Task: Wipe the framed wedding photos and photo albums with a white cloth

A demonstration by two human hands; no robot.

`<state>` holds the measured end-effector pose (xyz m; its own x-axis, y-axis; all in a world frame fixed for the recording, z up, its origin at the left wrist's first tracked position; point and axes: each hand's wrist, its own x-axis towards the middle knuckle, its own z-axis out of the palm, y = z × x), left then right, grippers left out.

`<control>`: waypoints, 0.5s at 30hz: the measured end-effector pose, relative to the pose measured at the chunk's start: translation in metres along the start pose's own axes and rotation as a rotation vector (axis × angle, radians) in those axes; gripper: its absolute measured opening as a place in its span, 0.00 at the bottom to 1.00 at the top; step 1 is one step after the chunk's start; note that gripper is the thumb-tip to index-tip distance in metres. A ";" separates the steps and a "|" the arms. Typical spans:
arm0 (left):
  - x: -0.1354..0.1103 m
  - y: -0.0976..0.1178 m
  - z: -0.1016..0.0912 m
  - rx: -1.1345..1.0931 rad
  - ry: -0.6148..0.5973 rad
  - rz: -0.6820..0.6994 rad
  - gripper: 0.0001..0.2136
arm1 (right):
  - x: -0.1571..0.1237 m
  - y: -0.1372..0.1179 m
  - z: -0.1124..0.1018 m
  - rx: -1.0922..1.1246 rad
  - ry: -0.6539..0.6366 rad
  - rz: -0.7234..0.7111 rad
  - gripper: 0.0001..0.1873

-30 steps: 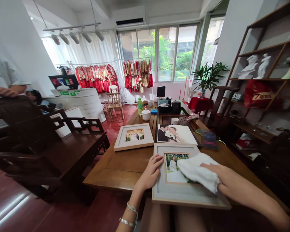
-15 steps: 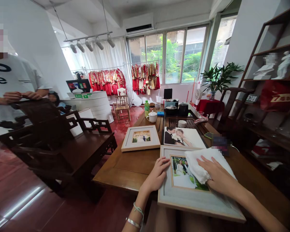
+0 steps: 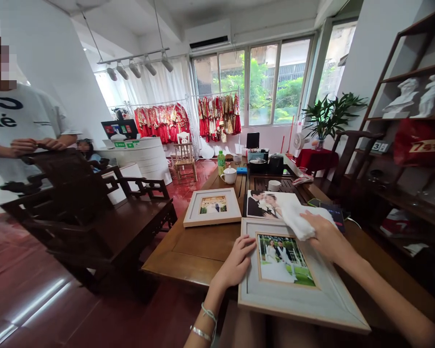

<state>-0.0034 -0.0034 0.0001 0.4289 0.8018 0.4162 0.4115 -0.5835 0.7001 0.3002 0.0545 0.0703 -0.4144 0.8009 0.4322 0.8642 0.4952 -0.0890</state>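
A large picture frame (image 3: 261,294) with a pale mat and light wood edge lies tilted at the table's near side, partly over my lap. Inside it shows a photo (image 3: 283,260) of a couple outdoors. My left hand (image 3: 239,258) grips the frame's left edge, fingers resting on the mat. A white cloth (image 3: 297,223) is bunched under my right hand (image 3: 324,234), at the frame's upper right corner. The cloth also covers part of an unframed couple print (image 3: 263,204) behind it. To the left lies a smaller-looking framed photo (image 3: 213,205).
The wooden table (image 3: 188,256) also bears a white lidded cup (image 3: 229,175), a green bottle (image 3: 221,162), a small white bowl (image 3: 274,185) and a phone (image 3: 333,215). A heavy dark chair (image 3: 94,212) stands at left, with a person (image 3: 25,125) behind it. Shelves line the right.
My right hand has moved the cloth up and away from the photo to the frame's top right, uncovering the couple picture. My left hand keeps its place on the frame's edge.
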 end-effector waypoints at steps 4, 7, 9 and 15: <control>0.000 -0.003 0.001 -0.010 0.003 0.005 0.25 | 0.010 -0.008 0.033 -0.067 -0.145 -0.087 0.32; 0.000 -0.004 0.001 -0.008 0.004 0.009 0.25 | -0.003 -0.018 0.034 -0.013 -0.232 -0.094 0.34; 0.000 -0.004 0.001 -0.005 0.003 0.005 0.25 | -0.017 -0.024 0.026 0.027 -0.289 -0.120 0.35; 0.000 -0.003 0.001 -0.013 0.007 0.007 0.24 | -0.058 -0.027 -0.029 0.279 -0.479 -0.102 0.33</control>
<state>-0.0040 -0.0021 -0.0021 0.4261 0.7984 0.4255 0.3974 -0.5877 0.7047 0.3088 -0.0153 0.0735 -0.6316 0.7753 0.0010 0.7316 0.5964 -0.3303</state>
